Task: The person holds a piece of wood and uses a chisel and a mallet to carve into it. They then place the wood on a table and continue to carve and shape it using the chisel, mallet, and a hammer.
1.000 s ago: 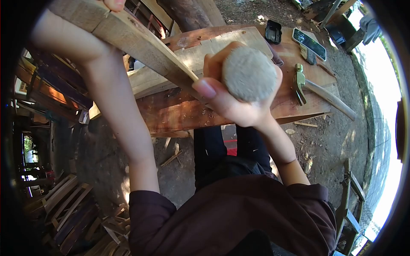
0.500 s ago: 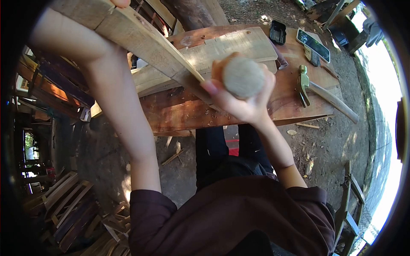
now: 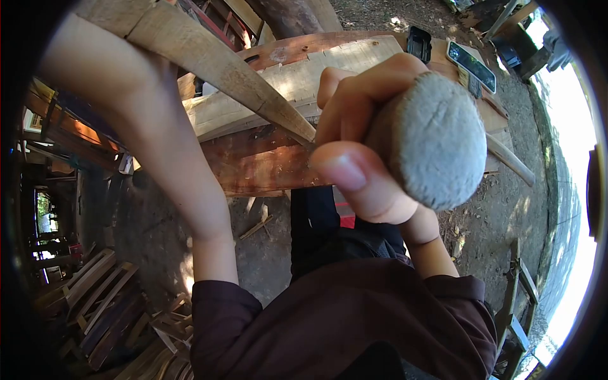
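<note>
The tabletop [image 3: 253,168] is reddish-brown wood, patched with sunlight. A pale wooden board [image 3: 288,81] lies along it, with a black open case [image 3: 419,44] near the board's right end. Beside the case is a smartphone [image 3: 472,66], screen up, and a wooden handle [image 3: 512,159] juts past the edge, its other end hidden. Below, thin sticks [image 3: 256,227] lie on the grey floor [image 3: 145,218].

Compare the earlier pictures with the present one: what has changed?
The right hand, gripping the cylindrical wooden tool, has moved toward the camera and rightward, hiding the head of the claw hammer. It kept its grip. The wooden bar and smartphone stayed roughly in place.
</note>
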`<state>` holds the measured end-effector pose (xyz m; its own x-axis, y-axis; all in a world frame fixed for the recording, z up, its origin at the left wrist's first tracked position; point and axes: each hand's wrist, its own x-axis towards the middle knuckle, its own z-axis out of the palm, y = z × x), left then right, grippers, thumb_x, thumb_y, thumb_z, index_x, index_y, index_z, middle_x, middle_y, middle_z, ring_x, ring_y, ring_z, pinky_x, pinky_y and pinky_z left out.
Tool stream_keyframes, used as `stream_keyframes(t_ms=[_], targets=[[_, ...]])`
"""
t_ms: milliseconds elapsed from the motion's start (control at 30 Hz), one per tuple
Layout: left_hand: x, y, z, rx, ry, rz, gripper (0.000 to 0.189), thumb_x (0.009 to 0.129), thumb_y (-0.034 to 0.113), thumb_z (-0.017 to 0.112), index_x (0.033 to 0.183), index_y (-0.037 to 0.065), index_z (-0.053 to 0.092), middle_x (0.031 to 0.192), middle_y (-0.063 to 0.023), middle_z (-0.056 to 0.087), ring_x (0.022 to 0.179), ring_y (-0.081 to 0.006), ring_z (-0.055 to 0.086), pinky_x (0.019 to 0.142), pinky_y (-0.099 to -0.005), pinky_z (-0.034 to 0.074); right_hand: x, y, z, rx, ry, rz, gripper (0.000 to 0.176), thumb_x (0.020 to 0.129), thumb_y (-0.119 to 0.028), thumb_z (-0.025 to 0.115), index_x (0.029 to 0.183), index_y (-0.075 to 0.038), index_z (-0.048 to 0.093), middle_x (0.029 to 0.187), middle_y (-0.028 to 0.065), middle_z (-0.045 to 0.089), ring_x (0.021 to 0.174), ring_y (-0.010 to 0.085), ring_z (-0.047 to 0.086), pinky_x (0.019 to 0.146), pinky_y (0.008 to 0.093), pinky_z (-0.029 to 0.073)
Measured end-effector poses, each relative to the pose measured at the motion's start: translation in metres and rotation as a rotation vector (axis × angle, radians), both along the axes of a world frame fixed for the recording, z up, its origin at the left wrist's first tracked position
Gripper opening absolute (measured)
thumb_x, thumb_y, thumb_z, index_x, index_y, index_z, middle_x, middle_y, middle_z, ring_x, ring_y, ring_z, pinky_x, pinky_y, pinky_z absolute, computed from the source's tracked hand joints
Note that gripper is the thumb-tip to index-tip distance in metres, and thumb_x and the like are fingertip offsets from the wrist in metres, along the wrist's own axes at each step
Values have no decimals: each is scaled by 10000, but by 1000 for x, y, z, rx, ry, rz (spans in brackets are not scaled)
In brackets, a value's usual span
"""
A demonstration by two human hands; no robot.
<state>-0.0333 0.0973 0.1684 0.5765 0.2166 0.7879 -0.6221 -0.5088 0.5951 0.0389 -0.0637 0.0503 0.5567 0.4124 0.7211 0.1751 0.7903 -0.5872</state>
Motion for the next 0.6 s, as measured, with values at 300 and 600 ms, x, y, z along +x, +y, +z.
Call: stream_keyframes(t_ms=[300,600], targets=[[22,-50,-23,50,-335,644,399,790,426,353,723,35,394,617,-66,341,524,-138,341,505,-233,288,15,-4,17,-93,-19,134,299,656,-145,733,559,-61,464,504,6,475,426,98,429,498,221,384],[19,-41,-18,35,-245,562,407,786,441,352,714,41,380,616,-64,337,517,-137,328,493,-236,282,24,-5,-2,-92,-82,-5,319,715,-290,704,756,-46,502,493,-3,487,388,83,441,509,248,391]])
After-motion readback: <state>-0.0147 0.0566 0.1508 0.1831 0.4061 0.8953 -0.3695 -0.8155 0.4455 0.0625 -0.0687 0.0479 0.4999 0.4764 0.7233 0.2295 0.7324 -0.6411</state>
